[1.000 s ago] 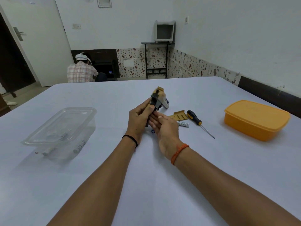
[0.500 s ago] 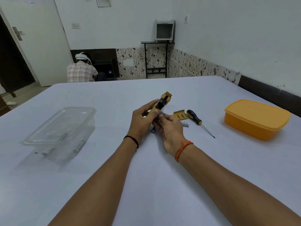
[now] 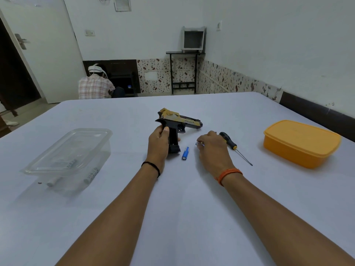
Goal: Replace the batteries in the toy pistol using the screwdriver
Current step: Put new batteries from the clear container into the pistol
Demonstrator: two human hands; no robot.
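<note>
The black and gold toy pistol (image 3: 179, 121) stands upright on the white table, its barrel pointing right. My left hand (image 3: 158, 143) grips its black handle. A blue battery (image 3: 185, 153) lies loose on the table between my hands. My right hand (image 3: 211, 148) rests low on the table with its fingers curled around a small white battery (image 3: 199, 144), of which only the tip shows. The black-and-yellow screwdriver (image 3: 229, 143) lies just right of that hand, tip toward me. The pistol's gold cover piece is hidden behind my right hand.
A clear plastic container (image 3: 67, 156) with a lid and several white batteries inside stands at the left. An orange lidded box (image 3: 301, 143) stands at the right. A person in a checked shirt sits on the floor beyond the table's far edge.
My hands have parted. The left hand turned the pistol upright with its barrel to the right. The right hand moved right onto the white battery. The blue battery now lies in plain view.
</note>
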